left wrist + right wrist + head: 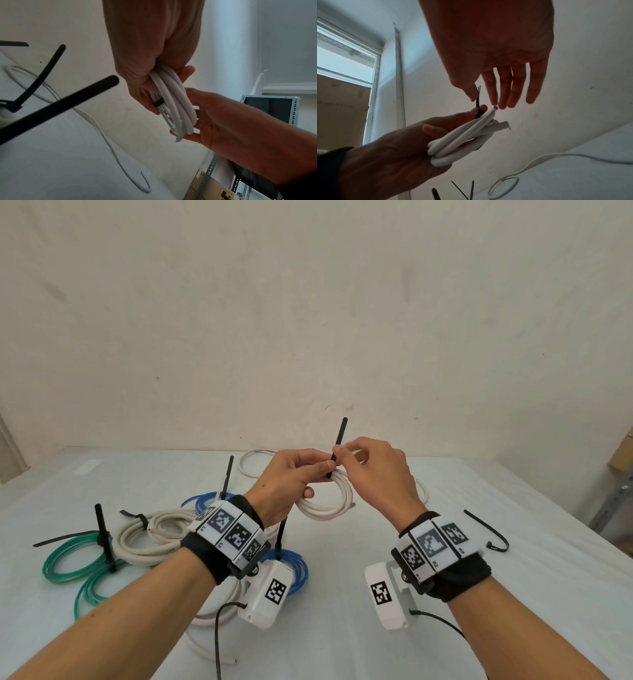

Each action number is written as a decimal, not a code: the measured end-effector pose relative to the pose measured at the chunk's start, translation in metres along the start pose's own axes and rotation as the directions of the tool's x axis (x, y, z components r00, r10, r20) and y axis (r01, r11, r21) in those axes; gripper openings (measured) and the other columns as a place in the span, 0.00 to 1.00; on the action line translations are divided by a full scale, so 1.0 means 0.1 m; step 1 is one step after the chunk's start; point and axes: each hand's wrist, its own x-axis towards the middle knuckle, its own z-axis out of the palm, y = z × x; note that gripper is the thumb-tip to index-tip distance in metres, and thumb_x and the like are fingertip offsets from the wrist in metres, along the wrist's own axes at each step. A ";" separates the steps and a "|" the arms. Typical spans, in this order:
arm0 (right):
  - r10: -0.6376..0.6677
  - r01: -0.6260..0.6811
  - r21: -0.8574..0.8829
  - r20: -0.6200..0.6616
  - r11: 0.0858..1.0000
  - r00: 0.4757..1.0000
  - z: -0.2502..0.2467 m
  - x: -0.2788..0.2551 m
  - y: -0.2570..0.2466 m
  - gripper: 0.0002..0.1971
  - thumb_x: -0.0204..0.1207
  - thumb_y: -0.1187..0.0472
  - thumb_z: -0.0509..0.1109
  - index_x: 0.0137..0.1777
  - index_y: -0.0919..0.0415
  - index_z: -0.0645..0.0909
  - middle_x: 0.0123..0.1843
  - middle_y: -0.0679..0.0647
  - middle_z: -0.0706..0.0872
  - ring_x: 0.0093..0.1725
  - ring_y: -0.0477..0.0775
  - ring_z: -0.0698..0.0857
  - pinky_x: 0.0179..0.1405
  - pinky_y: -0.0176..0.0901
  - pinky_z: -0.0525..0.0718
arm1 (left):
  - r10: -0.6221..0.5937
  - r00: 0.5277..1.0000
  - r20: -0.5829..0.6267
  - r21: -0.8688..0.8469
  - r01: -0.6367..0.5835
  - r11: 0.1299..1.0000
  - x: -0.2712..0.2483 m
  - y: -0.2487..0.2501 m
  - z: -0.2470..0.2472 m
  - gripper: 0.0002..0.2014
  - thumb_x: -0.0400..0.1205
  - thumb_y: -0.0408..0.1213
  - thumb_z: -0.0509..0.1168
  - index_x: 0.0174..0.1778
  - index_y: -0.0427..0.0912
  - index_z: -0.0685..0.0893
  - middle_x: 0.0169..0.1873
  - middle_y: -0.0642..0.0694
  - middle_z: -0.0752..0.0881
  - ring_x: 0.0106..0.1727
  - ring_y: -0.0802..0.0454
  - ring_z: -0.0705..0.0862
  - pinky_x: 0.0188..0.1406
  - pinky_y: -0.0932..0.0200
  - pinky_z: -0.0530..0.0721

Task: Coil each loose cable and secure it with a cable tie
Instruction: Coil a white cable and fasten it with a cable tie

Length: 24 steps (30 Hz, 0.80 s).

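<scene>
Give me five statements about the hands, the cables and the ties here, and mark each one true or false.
1. The left hand grips a coiled white cable. True.
2. The right hand rests flat on the table. False: it is raised at the black cable tie on that coil.
3. The green cable lies loose and untied. False: it is coiled, with a black tie around it.
4. A spare black tie lies on the table to the right of the hands. True.
5. The held coil is blue. False: it is white; a blue coil lies on the table.
</scene>
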 end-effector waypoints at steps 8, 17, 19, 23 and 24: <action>-0.090 0.106 0.229 -0.079 0.968 0.993 0.07 0.01 0.02 0.09 0.85 0.56 0.72 0.43 0.55 0.87 0.41 0.46 0.92 0.46 0.44 0.90 0.46 0.38 0.83 | -0.022 1.000 0.001 0.040 0.022 0.999 -0.01 0.09 0.06 0.07 0.85 0.28 0.71 0.56 0.28 0.89 0.46 0.40 0.92 0.49 0.50 0.91 0.21 0.68 0.76; -0.070 0.102 0.226 -0.144 0.969 0.987 0.20 -0.17 0.02 0.08 0.85 0.54 0.71 0.43 0.51 0.84 0.43 0.44 0.90 0.44 0.49 0.90 0.49 0.52 0.86 | -0.007 0.998 0.056 0.122 0.000 0.992 -0.08 0.04 0.03 0.10 0.87 0.31 0.70 0.60 0.27 0.87 0.59 0.33 0.91 0.63 0.43 0.90 0.28 0.66 0.83; -0.036 0.055 0.262 -0.078 0.963 0.996 0.16 -0.13 -0.01 0.08 0.85 0.55 0.71 0.44 0.53 0.86 0.44 0.45 0.92 0.48 0.48 0.91 0.50 0.47 0.85 | -0.001 0.999 0.045 0.126 -0.005 0.992 -0.09 0.06 -0.03 0.10 0.86 0.31 0.71 0.60 0.29 0.88 0.58 0.35 0.92 0.61 0.44 0.91 0.29 0.66 0.84; 0.034 -0.068 0.241 0.142 0.968 0.989 0.04 -0.07 -0.05 0.11 0.82 0.55 0.77 0.60 0.58 0.90 0.54 0.49 0.93 0.55 0.47 0.91 0.58 0.40 0.87 | -0.032 0.999 -0.033 -0.034 0.031 0.999 -0.06 0.12 -0.18 0.12 0.85 0.29 0.71 0.64 0.31 0.85 0.54 0.33 0.92 0.55 0.45 0.91 0.29 0.68 0.82; 0.065 -0.118 0.259 0.204 0.958 0.977 0.05 -0.08 -0.07 0.11 0.81 0.57 0.77 0.60 0.59 0.90 0.53 0.52 0.94 0.53 0.50 0.93 0.58 0.43 0.90 | -0.047 0.998 -0.042 -0.076 0.044 0.996 -0.05 0.13 -0.20 0.13 0.85 0.28 0.71 0.65 0.31 0.85 0.53 0.33 0.92 0.55 0.45 0.91 0.30 0.68 0.82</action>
